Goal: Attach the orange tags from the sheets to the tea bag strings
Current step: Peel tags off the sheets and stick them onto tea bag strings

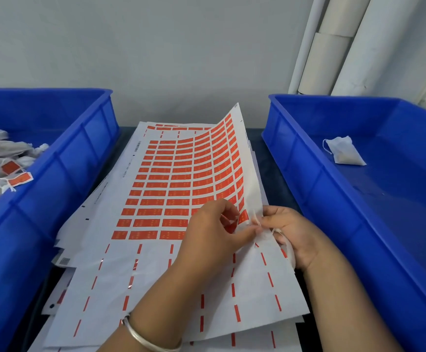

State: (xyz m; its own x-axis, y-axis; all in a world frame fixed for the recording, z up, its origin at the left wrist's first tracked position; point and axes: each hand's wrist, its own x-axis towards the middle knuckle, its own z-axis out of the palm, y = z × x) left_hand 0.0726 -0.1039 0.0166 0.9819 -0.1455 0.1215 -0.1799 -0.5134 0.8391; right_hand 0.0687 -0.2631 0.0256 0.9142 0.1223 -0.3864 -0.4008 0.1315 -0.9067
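Head view: two hands work at the right edge of the top tag sheet (171, 189).
Left hand (214, 232) pinches an orange tag (242, 216); right hand (287, 233) holds a white string (256, 221). One tea bag (344, 151) lies in the right blue bin (308, 174); tagged bags (1, 161) fill the left bin (62, 158).

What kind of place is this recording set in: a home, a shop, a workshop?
Probably a small packing workshop, at a hand-assembly bench. Two blue plastic bins flank the work: the left bin holds tagged tea bags, the right bin one untagged tea bag. A stack of orange tag sheets lies between.
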